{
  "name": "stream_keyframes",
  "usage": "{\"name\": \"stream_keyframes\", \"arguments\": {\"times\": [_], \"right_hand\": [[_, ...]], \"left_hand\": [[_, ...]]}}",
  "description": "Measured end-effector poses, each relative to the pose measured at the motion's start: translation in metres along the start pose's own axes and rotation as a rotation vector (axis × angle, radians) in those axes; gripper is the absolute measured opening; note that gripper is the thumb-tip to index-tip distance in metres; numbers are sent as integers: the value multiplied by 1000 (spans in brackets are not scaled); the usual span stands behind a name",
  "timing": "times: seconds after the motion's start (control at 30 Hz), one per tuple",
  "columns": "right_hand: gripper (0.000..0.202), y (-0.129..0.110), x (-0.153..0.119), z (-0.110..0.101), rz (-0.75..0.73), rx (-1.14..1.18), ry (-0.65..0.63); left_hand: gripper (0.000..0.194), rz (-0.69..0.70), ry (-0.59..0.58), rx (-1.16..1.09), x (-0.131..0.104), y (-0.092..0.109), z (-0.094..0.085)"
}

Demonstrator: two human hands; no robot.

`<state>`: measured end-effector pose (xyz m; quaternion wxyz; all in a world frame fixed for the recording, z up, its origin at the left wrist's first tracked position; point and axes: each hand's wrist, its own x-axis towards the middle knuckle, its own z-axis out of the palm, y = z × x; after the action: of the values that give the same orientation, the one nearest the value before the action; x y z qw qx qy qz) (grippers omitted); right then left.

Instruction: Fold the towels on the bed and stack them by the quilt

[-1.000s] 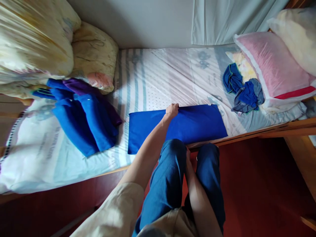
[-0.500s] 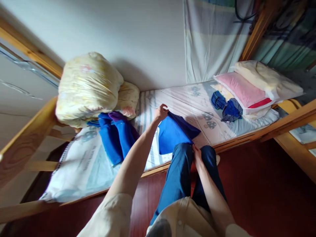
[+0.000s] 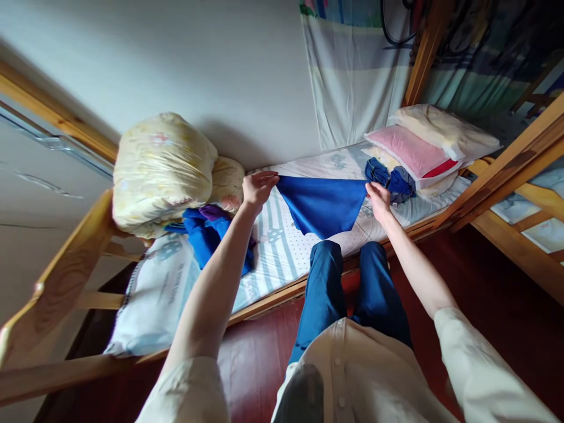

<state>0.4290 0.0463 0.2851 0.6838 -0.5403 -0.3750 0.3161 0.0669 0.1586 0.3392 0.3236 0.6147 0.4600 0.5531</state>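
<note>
A blue cloth (image 3: 324, 202) is stretched between my two hands above the bed, its top edge nearly level and its lower part hanging down. My left hand (image 3: 259, 189) pinches the cloth's upper left corner. The upper right corner is held by the fingers of my right hand (image 3: 378, 198). Blue trousers with a purple piece (image 3: 207, 232) lie on the mattress (image 3: 275, 258) at the left, partly behind my left forearm. Dark blue crumpled clothes (image 3: 400, 183) rest on the bed just beyond my right hand.
A big yellowish bundled quilt (image 3: 163, 170) sits at the bed's left end. Pink and cream pillows (image 3: 414, 150) are stacked at the right. A wooden rail (image 3: 66, 276) stands at the left, a wooden post (image 3: 427, 59) at the right. A curtain (image 3: 348, 88) hangs behind.
My right hand has risen from beside my knees and moved right. My left hand has shifted up and left. The cloth, earlier slanting down over the bed edge, is now spread wide and raised.
</note>
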Motion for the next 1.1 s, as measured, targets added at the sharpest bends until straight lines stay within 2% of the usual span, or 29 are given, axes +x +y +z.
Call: {"name": "stream_keyframes", "arguments": {"times": [0.13, 0.3, 0.47, 0.6, 0.83, 0.97, 1.1], "right_hand": [[51, -23, 12, -1, -68, -34, -40], [48, -42, 14, -3, -145, -70, -101], [45, -59, 13, -4, -168, -130, -164], [48, -67, 7, -8, -137, -168, -221], [53, -54, -17, -16, -5, -247, -293], [50, -35, -19, -14, 67, -212, -271], [50, -14, -12, -4, 143, -196, -285]], "left_hand": [[43, 0, -7, -62, -9, 5, -9], [41, -11, 10, -93, -12, 13, -16], [43, -24, 39, -101, -11, 19, -19], [44, -70, 15, -150, -16, 18, -27], [57, -151, -60, -176, -52, 6, -59], [61, -207, -44, -87, -70, -14, -75], [62, -239, -44, -60, -73, -38, -82]]}}
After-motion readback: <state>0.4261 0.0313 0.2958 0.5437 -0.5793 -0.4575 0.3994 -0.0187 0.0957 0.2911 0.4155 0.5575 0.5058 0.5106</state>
